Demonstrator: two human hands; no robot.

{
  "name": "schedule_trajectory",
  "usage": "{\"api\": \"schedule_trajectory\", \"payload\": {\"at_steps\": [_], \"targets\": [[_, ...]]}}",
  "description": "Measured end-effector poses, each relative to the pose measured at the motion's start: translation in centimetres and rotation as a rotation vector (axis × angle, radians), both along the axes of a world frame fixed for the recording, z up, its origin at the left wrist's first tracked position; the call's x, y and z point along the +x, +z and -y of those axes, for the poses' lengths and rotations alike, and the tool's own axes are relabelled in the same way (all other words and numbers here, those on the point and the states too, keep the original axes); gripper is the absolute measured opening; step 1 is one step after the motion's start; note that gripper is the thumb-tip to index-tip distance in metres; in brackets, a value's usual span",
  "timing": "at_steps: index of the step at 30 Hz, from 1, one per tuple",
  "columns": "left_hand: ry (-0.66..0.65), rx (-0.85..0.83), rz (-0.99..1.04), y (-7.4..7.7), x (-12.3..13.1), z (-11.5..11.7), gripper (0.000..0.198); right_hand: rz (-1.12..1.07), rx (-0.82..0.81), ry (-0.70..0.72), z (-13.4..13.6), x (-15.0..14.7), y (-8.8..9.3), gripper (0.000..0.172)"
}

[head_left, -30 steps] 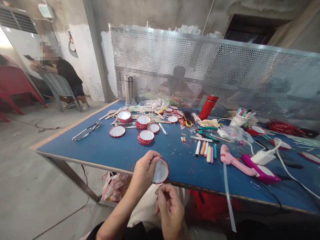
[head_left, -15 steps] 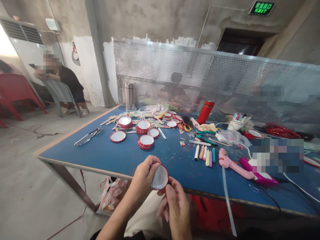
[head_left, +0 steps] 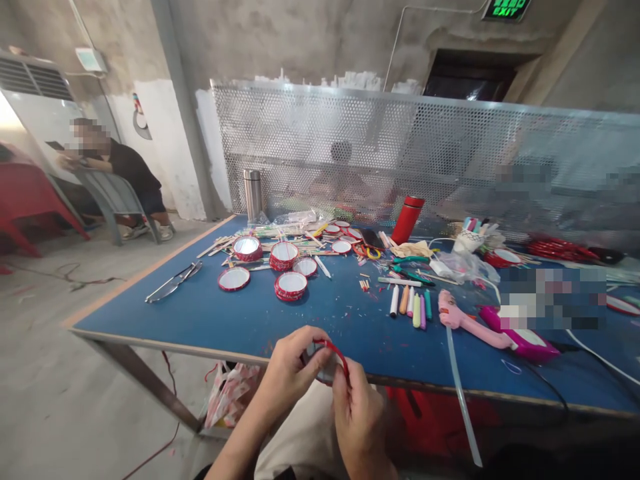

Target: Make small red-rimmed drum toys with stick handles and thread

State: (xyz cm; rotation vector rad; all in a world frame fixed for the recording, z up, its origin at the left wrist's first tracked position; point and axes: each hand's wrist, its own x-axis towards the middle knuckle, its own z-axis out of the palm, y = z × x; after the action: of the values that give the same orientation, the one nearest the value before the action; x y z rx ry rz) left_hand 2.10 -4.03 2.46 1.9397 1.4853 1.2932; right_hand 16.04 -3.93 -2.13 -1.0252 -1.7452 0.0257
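Note:
Between my hands, over my lap at the table's front edge, is a round disc (head_left: 327, 365) with a red rim, tilted so that part of its pale face shows. My left hand (head_left: 295, 367) grips its left side, thumb on the face. On the right, my right hand (head_left: 357, 400) pinches the rim between thumb and fingers, which hide its lower part. Similar red-rimmed discs lie beyond on the blue table: a single one (head_left: 234, 279), a near stack (head_left: 291, 285) and another stack (head_left: 284, 254).
The blue table (head_left: 190, 333) also bears eyeglasses (head_left: 173, 283), several markers (head_left: 417, 311), a pink glue gun (head_left: 473, 327) with a glue stick past the edge, pliers (head_left: 413, 270), a red bottle (head_left: 408, 220) and a steel flask (head_left: 253, 195). A person (head_left: 130, 167) sits at the far left.
The disc has tilted, so less of its face shows and its rim stands up at the right. My right hand has closed in on the rim. The view has shifted slightly.

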Motion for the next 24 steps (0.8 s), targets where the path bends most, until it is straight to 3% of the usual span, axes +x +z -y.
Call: {"api": "schedule_trajectory", "payload": {"at_steps": [7,10,19,24], "targets": [[0.134,0.079,0.012,-1.3,1.0,0.1,0.015,0.077,0.091,-0.079,0.0,-0.1,-0.3,0.027],[0.127,0.1,-0.016,-1.8,1.1,0.0,0.018,0.088,0.094,-0.088,-0.1,0.0,-0.9,0.026],[0.111,0.091,0.006,-2.7,1.3,0.1,0.028,0.056,0.033,-0.037,-0.1,0.3,-1.7,0.024],[0.131,0.085,0.031,-2.2,1.4,0.0,0.026,-0.059,-0.074,0.021,0.1,0.1,-1.5,0.026]]}}
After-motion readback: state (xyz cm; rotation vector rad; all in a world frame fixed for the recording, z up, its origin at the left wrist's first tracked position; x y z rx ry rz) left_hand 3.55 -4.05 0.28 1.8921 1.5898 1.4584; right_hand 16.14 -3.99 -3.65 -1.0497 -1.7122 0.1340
